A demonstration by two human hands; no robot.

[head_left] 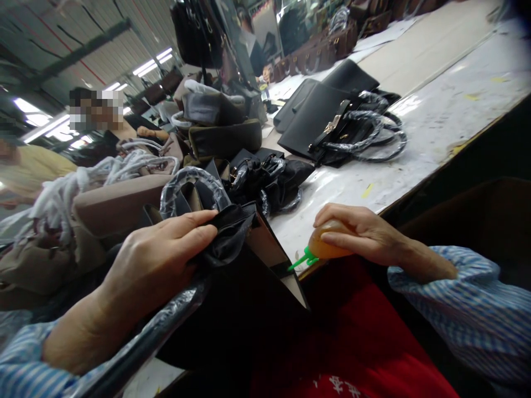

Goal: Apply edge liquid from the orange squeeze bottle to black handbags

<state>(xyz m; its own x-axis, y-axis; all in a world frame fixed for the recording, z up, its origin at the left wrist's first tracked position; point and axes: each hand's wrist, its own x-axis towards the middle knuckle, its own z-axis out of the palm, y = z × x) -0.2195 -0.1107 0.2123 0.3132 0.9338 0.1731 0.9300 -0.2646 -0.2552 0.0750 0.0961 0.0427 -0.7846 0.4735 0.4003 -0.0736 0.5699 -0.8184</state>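
Note:
A black handbag [215,309] with plastic-wrapped handles is tilted in front of me at the table's near edge. My left hand [153,265] pinches black material at its top. Beige inner faces show along the bag's parted right side. In my right hand [357,235] is a squeeze bottle [329,239] of amber liquid, held sideways. Its green nozzle [305,257] points left, with the tip at the parted edge of the bag; whether it touches cannot be told.
Black handbags [311,116] with wrapped handles lie on the white table [440,110]. Taupe bags [120,204] are piled at the left, olive ones [226,138] behind. Several people are farther back. Brown bags [315,55] line the far side.

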